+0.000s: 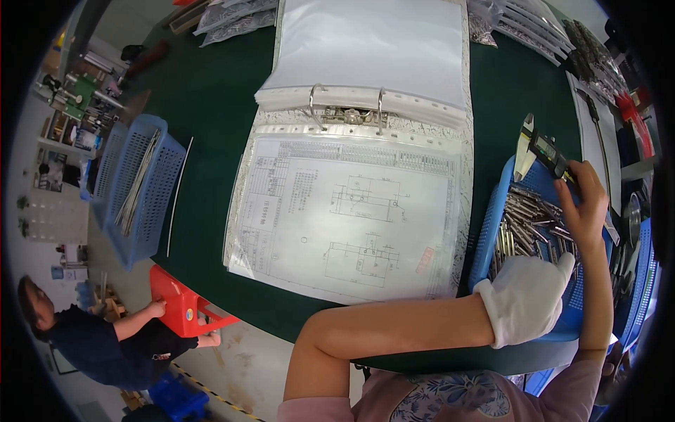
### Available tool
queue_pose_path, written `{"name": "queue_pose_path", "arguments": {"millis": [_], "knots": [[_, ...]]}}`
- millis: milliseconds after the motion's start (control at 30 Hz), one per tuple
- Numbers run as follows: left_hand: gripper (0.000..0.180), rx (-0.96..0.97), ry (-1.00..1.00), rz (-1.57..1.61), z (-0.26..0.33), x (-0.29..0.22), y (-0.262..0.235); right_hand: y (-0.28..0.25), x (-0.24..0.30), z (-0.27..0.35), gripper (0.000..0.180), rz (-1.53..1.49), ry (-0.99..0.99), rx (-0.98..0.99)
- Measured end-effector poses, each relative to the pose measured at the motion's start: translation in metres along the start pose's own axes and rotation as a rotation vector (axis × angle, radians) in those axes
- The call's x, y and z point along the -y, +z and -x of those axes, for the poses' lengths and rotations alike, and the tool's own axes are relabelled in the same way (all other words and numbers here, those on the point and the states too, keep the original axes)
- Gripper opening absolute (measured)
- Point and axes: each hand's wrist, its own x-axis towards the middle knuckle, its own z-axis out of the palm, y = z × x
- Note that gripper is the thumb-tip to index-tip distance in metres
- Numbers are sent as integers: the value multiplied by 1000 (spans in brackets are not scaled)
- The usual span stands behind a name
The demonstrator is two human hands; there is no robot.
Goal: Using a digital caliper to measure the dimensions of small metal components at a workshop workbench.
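Note:
My left hand (527, 299), in a white glove, reaches across my body and rests knuckles-up in a blue plastic basket (492, 221) of short metal pins (524, 225). Its fingers curl down among the pins, and what they hold is hidden. Just beyond the basket's far rim, my bare right hand (583, 200) grips a digital caliper (541, 151). The caliper's jaws point away toward the left.
An open ring binder (351, 112) with a technical drawing in a clear sleeve (344, 218) lies on the green table (211, 105). A blue basket of thin rods (137, 186) sits at the left edge with a loose rod (178, 197) beside it. Another person (91, 337) at lower left holds a red crate (179, 302). Bags of parts (232, 17) lie at the back.

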Motion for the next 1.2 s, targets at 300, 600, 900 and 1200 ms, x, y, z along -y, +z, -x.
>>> {"name": "queue_pose_path", "arguments": {"millis": [300,600,900,1200], "knots": [[38,123,-27,8,-7,3,5,-3,-5,-2,25,-24,28,51],[31,192,-44,-51,-10,3,7,-2,-9,-1,25,-52,27,57],[38,134,22,-88,-7,6,11,-2,-7,-2,26,-38,32,66],[42,161,-13,-91,-8,5,6,-3,-6,-2,26,-30,40,78]]}}
